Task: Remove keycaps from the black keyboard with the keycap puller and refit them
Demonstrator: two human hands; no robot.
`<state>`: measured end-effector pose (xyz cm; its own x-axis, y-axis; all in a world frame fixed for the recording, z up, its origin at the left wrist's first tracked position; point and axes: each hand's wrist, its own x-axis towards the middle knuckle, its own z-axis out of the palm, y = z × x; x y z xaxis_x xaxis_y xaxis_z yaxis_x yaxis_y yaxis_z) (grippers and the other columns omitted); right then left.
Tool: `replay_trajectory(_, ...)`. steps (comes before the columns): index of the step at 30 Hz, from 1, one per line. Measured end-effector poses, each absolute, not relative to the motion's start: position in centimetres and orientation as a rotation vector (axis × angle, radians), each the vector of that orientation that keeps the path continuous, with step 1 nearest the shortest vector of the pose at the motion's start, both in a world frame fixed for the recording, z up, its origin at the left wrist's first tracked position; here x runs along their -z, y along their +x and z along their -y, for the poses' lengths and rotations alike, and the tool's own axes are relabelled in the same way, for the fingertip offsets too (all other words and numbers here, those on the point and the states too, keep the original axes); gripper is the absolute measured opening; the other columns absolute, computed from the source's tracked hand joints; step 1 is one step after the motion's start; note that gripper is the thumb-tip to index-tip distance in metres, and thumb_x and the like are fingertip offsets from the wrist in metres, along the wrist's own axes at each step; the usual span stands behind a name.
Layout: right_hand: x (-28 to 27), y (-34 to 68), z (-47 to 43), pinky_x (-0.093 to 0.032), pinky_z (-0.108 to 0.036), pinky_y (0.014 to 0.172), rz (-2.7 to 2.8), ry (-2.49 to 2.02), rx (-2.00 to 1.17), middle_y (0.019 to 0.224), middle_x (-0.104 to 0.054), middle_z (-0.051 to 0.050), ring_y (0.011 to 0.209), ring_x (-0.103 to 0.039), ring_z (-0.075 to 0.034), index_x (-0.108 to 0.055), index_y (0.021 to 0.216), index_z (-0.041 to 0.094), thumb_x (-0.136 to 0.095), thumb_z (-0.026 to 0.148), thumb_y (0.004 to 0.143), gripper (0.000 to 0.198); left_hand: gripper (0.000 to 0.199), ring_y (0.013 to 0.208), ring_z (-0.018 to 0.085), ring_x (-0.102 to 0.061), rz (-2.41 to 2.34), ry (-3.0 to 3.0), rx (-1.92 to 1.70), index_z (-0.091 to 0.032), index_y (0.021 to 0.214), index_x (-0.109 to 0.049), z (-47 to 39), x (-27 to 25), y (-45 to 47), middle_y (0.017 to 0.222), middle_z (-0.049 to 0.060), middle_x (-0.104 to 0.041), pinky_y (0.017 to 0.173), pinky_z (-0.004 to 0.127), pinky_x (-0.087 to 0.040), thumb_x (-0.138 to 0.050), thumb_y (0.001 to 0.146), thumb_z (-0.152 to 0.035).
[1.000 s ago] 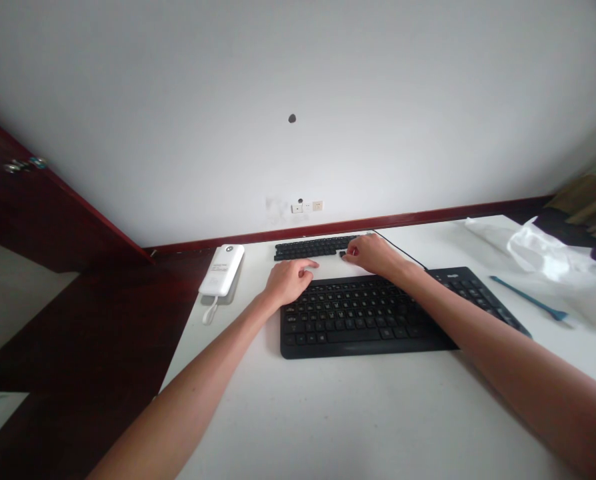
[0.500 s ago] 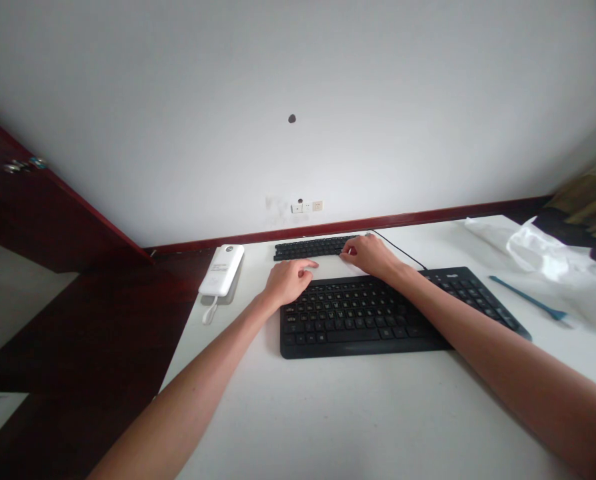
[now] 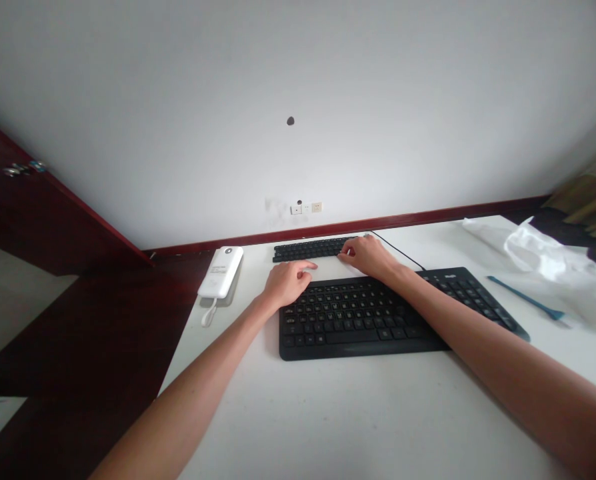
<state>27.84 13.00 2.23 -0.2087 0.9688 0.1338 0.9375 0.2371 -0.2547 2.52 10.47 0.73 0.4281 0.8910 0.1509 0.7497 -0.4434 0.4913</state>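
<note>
A large black keyboard (image 3: 358,337) lies on the white table, its left and middle keys in plain view. My left hand (image 3: 287,281) rests at its upper left corner, index finger stretched out over the table and thumb apart, holding nothing that shows. Behind it lies a narrower black strip of keys (image 3: 305,250), like a second keyboard. My right hand (image 3: 371,255) is at the right end of that strip, fingertips bent down and pressed together at its front edge. Whatever is between them is too small to make out. My right forearm crosses above the large keyboard.
A white power bank (image 3: 221,272) with a strap lies at the table's left edge. On the right are a blue brush-like tool (image 3: 525,297) and a crumpled white plastic bag (image 3: 553,257). A black cable (image 3: 398,250) runs behind the large keyboard. The wall (image 3: 298,160) stands beyond.
My right hand has shifted very slightly left along the narrow key strip. The view has tilted a little; my left hand and the things on the table stay in place.
</note>
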Motion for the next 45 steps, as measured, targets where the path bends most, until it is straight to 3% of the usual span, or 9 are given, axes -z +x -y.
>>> replay_trajectory(22, -3.6, 27.8, -12.6, -0.05, -0.035, 0.077, 2.281, -1.871, -0.123, 0.088, -0.08, -0.01, 0.086, -0.072, -0.029, -0.081, 0.091, 0.021, -0.063, 0.04, 0.093, 0.027, 0.037, 0.061, 0.016, -0.059, -1.41, 2.326, -0.562, -0.028, 0.116, -0.079, -10.3, -0.9, 2.6, 0.063, -0.003, -0.064, 0.073, 0.028, -0.045, -0.053, 0.092, -0.018)
replay_trajectory(29, -11.0, 29.8, -9.4, -0.048, -0.034, 0.069, 2.511, -2.063, -0.168, 0.085, -0.079, -0.01, 0.085, -0.073, -0.03, -0.081, 0.079, 0.023, -0.078, 0.027, 0.078, 0.005, 0.041, 0.062, 0.016, -0.059, -1.386, 2.342, -0.534, -0.029, 0.118, -0.078, -10.3, -1.1, 2.4, 0.061, -0.004, -0.063, 0.074, 0.027, -0.045, -0.051, 0.09, -0.018)
replay_trajectory(32, -13.2, 29.9, -7.7, -0.049, -0.037, 0.067, 2.537, -2.23, -0.271, 0.078, -0.078, -0.009, 0.078, -0.074, -0.031, -0.081, 0.071, 0.023, -0.088, 0.026, 0.068, 0.008, 0.042, 0.065, 0.018, -0.062, -1.4, 2.339, -0.521, -0.03, 0.118, -0.078, -10.4, -1.1, 2.5, 0.065, -0.003, -0.067, 0.075, 0.028, -0.046, -0.051, 0.089, -0.019)
replay_trajectory(38, -13.0, 27.9, -5.7, -0.049, -0.036, 0.063, 2.832, -2.249, -0.629, 0.075, -0.079, -0.005, 0.075, -0.075, -0.03, -0.081, 0.069, 0.024, -0.086, 0.014, 0.064, 0.012, 0.042, 0.072, 0.019, -0.066, -1.404, 2.319, -0.524, -0.031, 0.119, -0.078, -10.3, -1.2, 2.4, 0.071, -0.003, -0.072, 0.08, 0.029, -0.048, -0.05, 0.089, -0.02)
replay_trajectory(45, -12.2, 26.7, -5.9, -0.049, -0.036, 0.065, 2.887, -2.299, -0.679, 0.082, -0.081, -0.008, 0.081, -0.076, -0.031, -0.083, 0.073, 0.02, -0.08, 0.007, 0.064, 0.016, 0.041, 0.071, 0.018, -0.065, -1.404, 2.319, -0.517, -0.031, 0.119, -0.078, -10.3, -1.3, 2.4, 0.069, -0.003, -0.069, 0.077, 0.028, -0.047, -0.051, 0.09, -0.019)
